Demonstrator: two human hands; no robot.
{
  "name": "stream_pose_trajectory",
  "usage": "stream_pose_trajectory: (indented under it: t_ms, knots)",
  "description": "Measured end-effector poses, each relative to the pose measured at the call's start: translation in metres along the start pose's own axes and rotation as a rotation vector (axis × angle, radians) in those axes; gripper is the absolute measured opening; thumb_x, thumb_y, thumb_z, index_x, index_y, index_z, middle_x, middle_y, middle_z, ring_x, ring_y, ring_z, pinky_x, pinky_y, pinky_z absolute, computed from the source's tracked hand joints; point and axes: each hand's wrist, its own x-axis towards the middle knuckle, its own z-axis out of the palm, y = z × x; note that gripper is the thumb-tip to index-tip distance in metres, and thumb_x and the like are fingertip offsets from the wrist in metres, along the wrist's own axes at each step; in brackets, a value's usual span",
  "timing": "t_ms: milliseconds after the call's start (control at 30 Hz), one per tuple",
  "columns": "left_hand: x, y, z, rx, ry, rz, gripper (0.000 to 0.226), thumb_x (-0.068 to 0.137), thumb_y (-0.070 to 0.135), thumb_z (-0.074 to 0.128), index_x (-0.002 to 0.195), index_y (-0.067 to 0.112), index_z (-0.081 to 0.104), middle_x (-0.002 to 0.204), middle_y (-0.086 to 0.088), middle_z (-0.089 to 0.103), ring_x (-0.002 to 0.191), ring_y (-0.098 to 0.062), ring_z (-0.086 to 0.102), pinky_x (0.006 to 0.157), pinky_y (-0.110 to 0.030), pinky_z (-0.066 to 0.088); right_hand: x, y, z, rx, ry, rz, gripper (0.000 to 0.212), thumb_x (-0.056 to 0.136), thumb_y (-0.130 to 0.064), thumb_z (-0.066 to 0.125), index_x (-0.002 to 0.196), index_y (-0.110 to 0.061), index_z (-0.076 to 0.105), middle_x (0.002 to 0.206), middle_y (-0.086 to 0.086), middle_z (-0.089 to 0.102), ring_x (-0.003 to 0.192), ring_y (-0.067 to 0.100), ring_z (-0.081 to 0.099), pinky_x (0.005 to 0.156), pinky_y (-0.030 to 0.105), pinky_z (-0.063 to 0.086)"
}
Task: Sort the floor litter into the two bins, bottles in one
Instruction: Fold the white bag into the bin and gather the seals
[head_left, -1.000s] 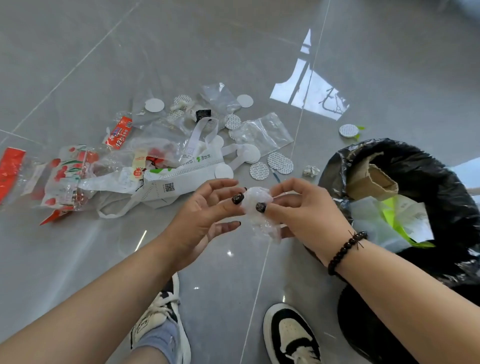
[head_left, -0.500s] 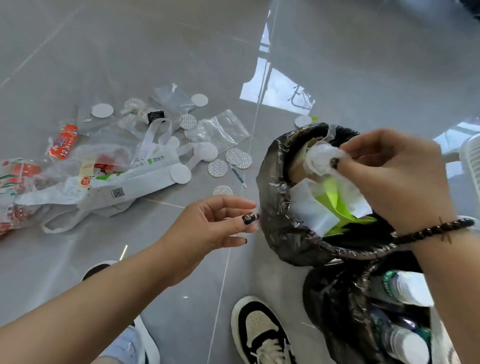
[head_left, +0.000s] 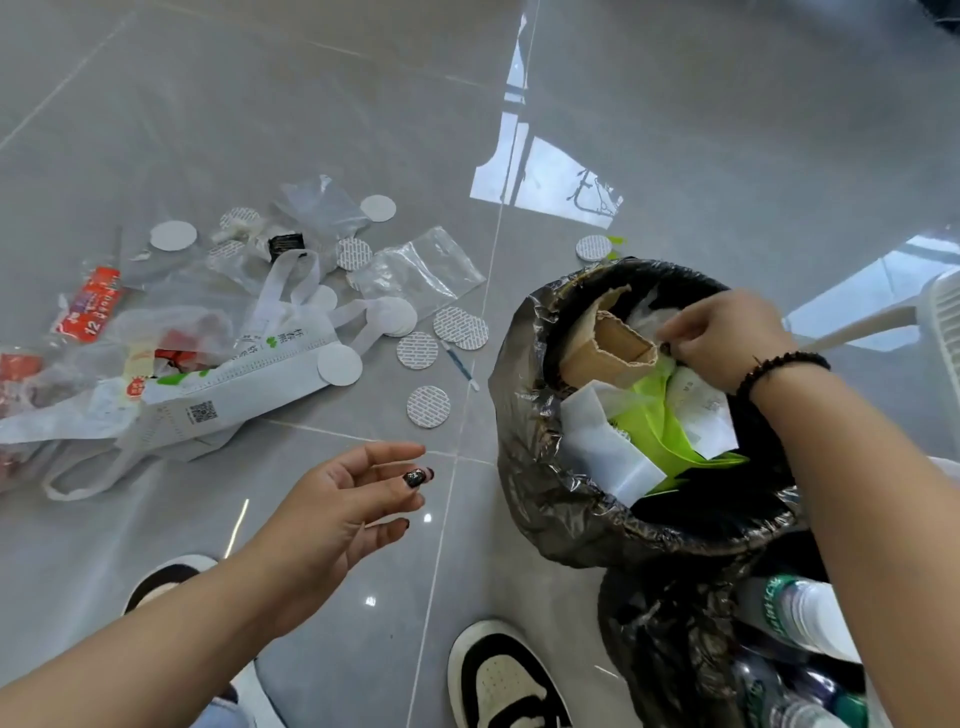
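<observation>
My right hand (head_left: 727, 338) reaches down into the black-lined bin (head_left: 519, 415), fingers curled and pinching a wad of clear plastic (head_left: 647, 314) beside a piece of cardboard (head_left: 608, 348). Paper and green scraps fill that bin. My left hand (head_left: 353, 499) hovers over the floor with relaxed fingers, holding nothing. A second black-lined bin (head_left: 649, 649) at the lower right holds plastic bottles (head_left: 800, 613). Litter lies on the floor to the left: a white paper carrier (head_left: 249, 384), a clear zip bag (head_left: 421, 270), round foil seals (head_left: 428, 406) and a red wrapper (head_left: 88, 306).
My shoes stand on the grey tiles, one (head_left: 504, 680) next to the bottle bin and one (head_left: 166, 577) under my left arm. A white slatted plastic object (head_left: 945, 322) sits at the right edge. One foil seal (head_left: 592, 247) lies just behind the bin.
My right hand carried the plastic wad from in front of me over the bin and lowered it inside. My left hand let go of the wad and stayed over the floor.
</observation>
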Motion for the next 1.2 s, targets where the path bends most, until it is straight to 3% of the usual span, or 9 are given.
stream_pose_trajectory:
  t_ms: [100,233,300,467,700,900,1000,1100,1200]
  knots:
    - [0.002,0.001,0.000,-0.010,-0.006,-0.006,0.028,0.086,-0.004,0.059,0.100,0.016,0.073,0.093,-0.006,0.072,0.070,-0.015,0.066,0.062,-0.025,0.053,-0.005,0.005,0.005,0.046,-0.029,0.038,0.031,0.081,0.005,0.054,0.096,-0.012,0.076,0.106,0.008,0.072,0.100,0.023,0.062,0.082,0.020,0.039]
    - [0.003,0.000,-0.006,-0.005,0.011,-0.016,0.026,0.089,-0.001,0.058,0.103,0.015,0.072,0.094,-0.005,0.074,0.071,-0.014,0.066,0.068,-0.028,0.050,-0.022,-0.024,-0.018,0.067,0.305,-0.081,0.028,0.080,0.000,0.053,0.092,-0.012,0.075,0.093,0.012,0.073,0.093,0.028,0.063,0.089,0.028,0.043]
    - [0.006,0.000,-0.012,-0.032,0.050,-0.038,0.024,0.091,0.000,0.056,0.103,0.015,0.071,0.094,-0.004,0.075,0.071,-0.013,0.066,0.068,-0.028,0.050,-0.035,-0.060,-0.028,0.146,0.363,-0.235,0.026,0.081,-0.004,0.054,0.088,-0.018,0.075,0.078,0.000,0.071,0.079,0.013,0.062,0.086,0.023,0.041]
    - [0.028,0.006,-0.049,-0.163,0.243,-0.049,0.016,0.092,0.001,0.057,0.098,0.013,0.066,0.083,-0.001,0.074,0.069,-0.010,0.065,0.064,-0.024,0.048,-0.063,-0.161,-0.007,0.307,-0.009,-0.599,0.025,0.082,-0.008,0.054,0.083,-0.026,0.072,0.068,-0.022,0.059,0.067,0.000,0.057,0.063,0.000,0.039]
    - [0.063,0.019,-0.165,-0.164,0.820,0.159,0.034,0.084,0.001,0.063,0.117,0.003,0.057,0.086,-0.010,0.065,0.060,-0.014,0.055,0.049,-0.022,0.044,-0.039,-0.235,0.130,-0.147,-0.427,-0.601,0.029,0.089,-0.007,0.043,0.103,-0.004,0.068,0.106,0.010,0.067,0.097,0.025,0.062,0.088,0.034,0.052]
    - [0.083,0.049,-0.194,-0.463,0.553,0.021,0.024,0.098,0.020,0.056,0.119,0.010,0.052,0.108,-0.017,0.062,0.077,-0.027,0.066,0.060,-0.032,0.060,-0.044,-0.245,0.174,-0.152,-0.486,-0.539,0.017,0.086,-0.004,0.041,0.087,-0.001,0.058,0.088,0.012,0.059,0.078,0.026,0.055,0.067,0.029,0.048]
    - [0.096,0.067,-0.197,-0.359,0.601,0.041,0.029,0.097,0.003,0.051,0.125,0.008,0.053,0.087,-0.010,0.067,0.049,-0.011,0.065,0.049,-0.022,0.055,-0.047,-0.241,0.175,-0.082,-0.497,-0.498,0.018,0.087,-0.008,0.041,0.083,-0.001,0.057,0.085,0.013,0.059,0.076,0.026,0.054,0.067,0.030,0.048]
    - [0.099,0.082,-0.191,-0.280,0.702,0.095,0.032,0.087,-0.004,0.057,0.118,0.006,0.060,0.044,0.002,0.061,0.032,0.000,0.052,0.033,-0.013,0.038,-0.046,-0.236,0.163,0.142,-0.448,-0.422,0.023,0.086,-0.013,0.054,0.107,-0.009,0.063,0.108,0.008,0.062,0.094,0.023,0.060,0.074,0.028,0.048]
    - [0.071,0.083,-0.153,-0.280,0.704,0.248,0.017,0.079,-0.003,0.066,0.090,0.010,0.063,0.046,0.002,0.062,0.042,-0.006,0.054,0.040,-0.015,0.038,-0.053,-0.229,0.145,0.296,-0.357,-0.495,0.079,0.076,-0.034,0.075,0.141,-0.022,0.033,0.139,0.001,0.038,0.117,0.016,0.043,0.089,0.022,0.035]
